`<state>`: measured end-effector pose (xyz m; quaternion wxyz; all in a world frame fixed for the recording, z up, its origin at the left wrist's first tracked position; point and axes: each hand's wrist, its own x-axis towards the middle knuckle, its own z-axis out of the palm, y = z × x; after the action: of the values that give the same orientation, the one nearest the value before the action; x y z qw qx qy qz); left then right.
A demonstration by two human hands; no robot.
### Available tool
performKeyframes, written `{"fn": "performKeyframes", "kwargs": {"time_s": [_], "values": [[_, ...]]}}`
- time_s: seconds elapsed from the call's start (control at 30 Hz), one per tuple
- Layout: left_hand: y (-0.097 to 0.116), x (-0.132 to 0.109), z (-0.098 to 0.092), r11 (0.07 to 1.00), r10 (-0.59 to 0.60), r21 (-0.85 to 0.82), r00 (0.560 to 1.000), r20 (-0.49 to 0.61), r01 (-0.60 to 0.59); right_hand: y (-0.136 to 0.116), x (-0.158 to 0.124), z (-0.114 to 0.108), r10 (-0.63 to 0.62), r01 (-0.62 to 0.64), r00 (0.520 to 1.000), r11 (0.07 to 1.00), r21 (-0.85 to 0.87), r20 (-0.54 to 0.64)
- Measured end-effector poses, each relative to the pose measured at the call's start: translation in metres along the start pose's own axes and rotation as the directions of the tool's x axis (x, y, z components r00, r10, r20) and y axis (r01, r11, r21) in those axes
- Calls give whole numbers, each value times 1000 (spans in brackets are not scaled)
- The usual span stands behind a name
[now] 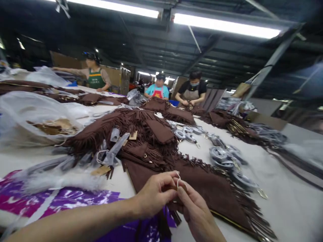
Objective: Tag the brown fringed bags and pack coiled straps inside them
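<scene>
Both my hands meet low in the middle of the head view, over a brown fringed bag (204, 181) with a gold zip along its lower edge. Thumb and fingers of my left hand (157, 193) pinch a thin white string (178, 178), which loops up between the two hands. My right hand (194, 208) grips the same string from the other side with thumb and forefinger. What else lies within the fingers is hidden. More brown fringed bags (158, 129) are heaped just beyond, with a small tan tag (133, 135) on the pile.
Wrapped grey straps with metal clips (222, 156) lie to the right. A clear plastic bag (15, 117) holding tan tags stands at left. Purple plastic (83, 196) covers the near left. Three co-workers (97, 79) are across the table.
</scene>
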<state>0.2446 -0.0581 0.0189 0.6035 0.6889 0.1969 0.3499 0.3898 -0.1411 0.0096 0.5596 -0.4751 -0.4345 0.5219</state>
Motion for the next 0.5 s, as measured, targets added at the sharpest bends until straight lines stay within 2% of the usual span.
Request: {"fn": "performKeyframes", "kwargs": {"time_s": [0.1, 0.17, 0.23, 0.33, 0.4, 0.5], "values": [[-6, -2, 12, 997, -4, 77, 990, 138, -6, 5, 0, -2, -12, 12, 1000, 1000, 16, -1], [-11, -1, 10, 996, -83, -22, 979, 188, 89, 10, -8, -16, 55, -54, 998, 998, -36, 28], [-18, 2, 9, 952, -183, -217, 968, 169, 218, 18, -18, -32, 129, -124, 991, 987, -99, 45], [-28, 7, 11, 786, -327, -509, 934, 142, 352, 32, -33, -48, 194, -183, 979, 972, -146, 63], [-32, 11, 15, 700, -384, -600, 912, 141, 387, 40, -39, -51, 217, -204, 972, 970, -132, 93], [-35, 17, 19, 699, -387, -610, 915, 114, 372, 46, -46, -55, 254, -241, 958, 964, -109, 129]]}}
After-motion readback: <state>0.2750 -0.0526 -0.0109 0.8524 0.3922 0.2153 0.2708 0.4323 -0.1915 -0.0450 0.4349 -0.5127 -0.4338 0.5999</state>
